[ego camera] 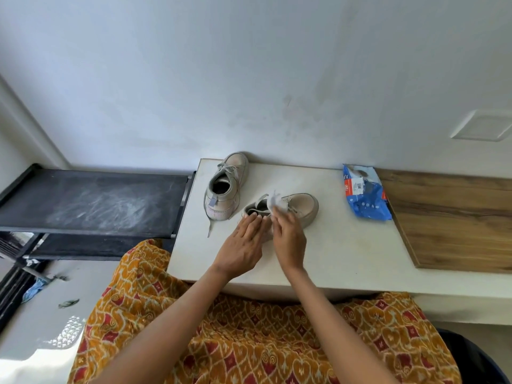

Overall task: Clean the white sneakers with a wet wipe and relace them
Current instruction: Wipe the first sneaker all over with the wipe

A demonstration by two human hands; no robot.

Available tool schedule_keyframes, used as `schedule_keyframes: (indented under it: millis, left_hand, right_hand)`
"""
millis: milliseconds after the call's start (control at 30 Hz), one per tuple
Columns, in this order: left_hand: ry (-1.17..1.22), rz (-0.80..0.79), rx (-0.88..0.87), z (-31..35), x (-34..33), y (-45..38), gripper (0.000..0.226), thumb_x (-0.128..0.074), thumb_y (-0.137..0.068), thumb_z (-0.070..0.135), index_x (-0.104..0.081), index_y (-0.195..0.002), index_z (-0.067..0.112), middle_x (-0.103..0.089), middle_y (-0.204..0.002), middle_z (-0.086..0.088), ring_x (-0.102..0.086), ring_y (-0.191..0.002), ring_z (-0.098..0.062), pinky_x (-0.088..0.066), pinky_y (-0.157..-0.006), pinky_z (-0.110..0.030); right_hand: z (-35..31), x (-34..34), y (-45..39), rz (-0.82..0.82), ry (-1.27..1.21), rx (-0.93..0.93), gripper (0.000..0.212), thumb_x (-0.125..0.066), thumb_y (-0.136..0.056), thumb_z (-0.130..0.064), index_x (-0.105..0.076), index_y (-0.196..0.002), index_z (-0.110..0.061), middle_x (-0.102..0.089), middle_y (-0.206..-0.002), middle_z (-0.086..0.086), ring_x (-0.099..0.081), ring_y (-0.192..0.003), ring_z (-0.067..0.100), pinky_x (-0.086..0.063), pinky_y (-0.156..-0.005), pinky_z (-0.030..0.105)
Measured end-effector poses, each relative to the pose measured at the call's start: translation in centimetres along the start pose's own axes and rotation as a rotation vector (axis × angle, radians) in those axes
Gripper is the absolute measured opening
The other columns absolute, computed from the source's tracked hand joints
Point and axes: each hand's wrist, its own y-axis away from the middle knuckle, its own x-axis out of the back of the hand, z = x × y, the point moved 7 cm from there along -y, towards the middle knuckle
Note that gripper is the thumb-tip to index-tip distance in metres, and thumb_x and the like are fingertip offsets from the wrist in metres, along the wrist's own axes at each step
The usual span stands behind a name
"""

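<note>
Left hand flat on near sneaker heel, right hand pinching wet wipe vs. its side; 2nd sneaker just beside.

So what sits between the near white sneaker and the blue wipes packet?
Nothing: in the head view, only bare white tabletop separates the near white sneaker from the blue wipes packet.

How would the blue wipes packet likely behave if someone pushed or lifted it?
The blue wipes packet looks crumpled and soft, so it would probably flex and sag when lifted. Lying flat on the table, it would likely slide, not roll or tip.
</note>
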Motion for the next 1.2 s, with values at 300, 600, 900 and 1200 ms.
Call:
schedule_keyframes:
  millis: [300,600,900,1200]
  left_hand:
    - [-0.064,-0.047,0.007,-0.1,-0.6,0.3,0.062,-0.04,-0.083,0.025,-0.039,-0.138,-0.003,-0.048,-0.137,-0.021,-0.038,-0.132,-0.034,-0.017,-0.114,-0.042]
    - [0.061,0.049,0.214,-0.8,3.9,-6.0,0.01,-0.073,-0.075,0.024,-0.067,-0.082,0.02,-0.063,-0.079,0.002,-0.062,-0.064,-0.024,-0.032,-0.038,-0.025]
    - [0.276,-0.037,0.355,-2.4,3.7,-7.6,0.016,-0.058,-0.088,0.029,-0.068,-0.093,0.017,-0.065,-0.091,0.001,-0.064,-0.076,-0.026,-0.044,-0.046,-0.033]
    - [0.057,-0.21,0.344,-4.9,3.5,-6.8,0.02,-0.057,-0.089,0.014,-0.075,-0.094,0.022,-0.071,-0.089,-0.003,-0.06,-0.084,-0.025,-0.03,-0.072,-0.031]
  right_hand:
    - [5.8,1.9,-2.2,-0.057,0.001,-0.251,0.008,-0.067,-0.083,-0.014,-0.073,-0.087,-0.01,-0.068,-0.086,0.01,-0.062,-0.076,0.027,-0.041,-0.059,0.027]
    - [5.9,0.1,-2.0,-0.027,-0.306,-0.522,0.011,-0.068,-0.083,-0.014,-0.069,-0.088,-0.005,-0.072,-0.089,0.01,-0.065,-0.081,0.024,-0.044,-0.068,0.023]
    - [3.5,0.7,-2.3,-0.063,-0.215,-0.306,0.018,-0.066,-0.085,-0.015,-0.066,-0.103,-0.012,-0.072,-0.095,0.003,-0.065,-0.086,0.017,-0.051,-0.07,0.028]
    - [7.2,2.8,-2.2,-0.076,0.184,-0.363,0.013,-0.065,-0.085,-0.019,-0.072,-0.095,-0.014,-0.067,-0.088,0.013,-0.055,-0.088,0.029,-0.039,-0.064,0.03]
